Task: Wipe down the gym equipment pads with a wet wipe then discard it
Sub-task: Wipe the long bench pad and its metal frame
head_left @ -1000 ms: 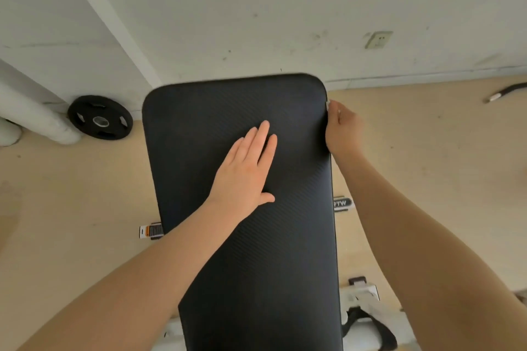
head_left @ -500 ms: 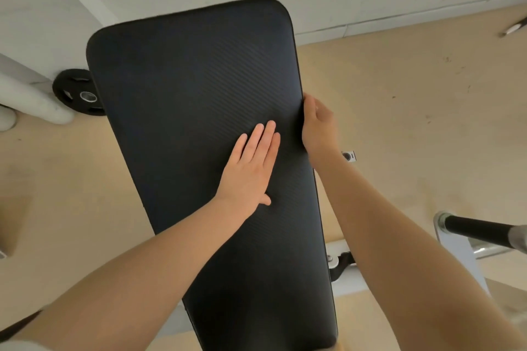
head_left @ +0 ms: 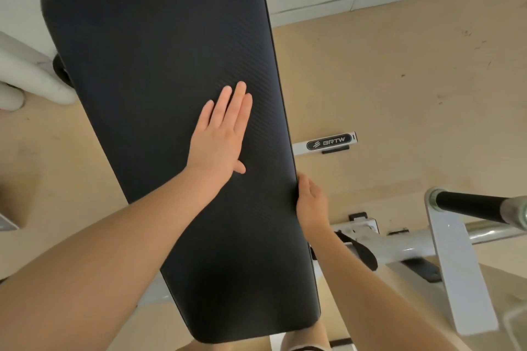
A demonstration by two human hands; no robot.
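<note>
A long black bench pad [head_left: 148, 65] with a fine ribbed texture fills the middle of the head view, tilted away from me. My left hand [head_left: 219, 137] lies flat on its surface, fingers straight and together, holding nothing. My right hand [head_left: 312, 205] curls around the pad's right edge, low down, fingers tucked behind the rim. The wet wipe is hidden under those fingers; only a white sliver showed there a second ago.
The white bench frame with a BRTW label [head_left: 328, 144] sticks out right of the pad. A black-gripped bar [head_left: 470, 205] on a white bracket [head_left: 456, 265] stands at the right. A weight plate [head_left: 61, 71] and white pipes [head_left: 28, 77] sit by the wall at the left.
My right hand has slid down the pad's right edge from near the top corner to the lower part. My head has moved closer, and my left hand stays flat on the pad.
</note>
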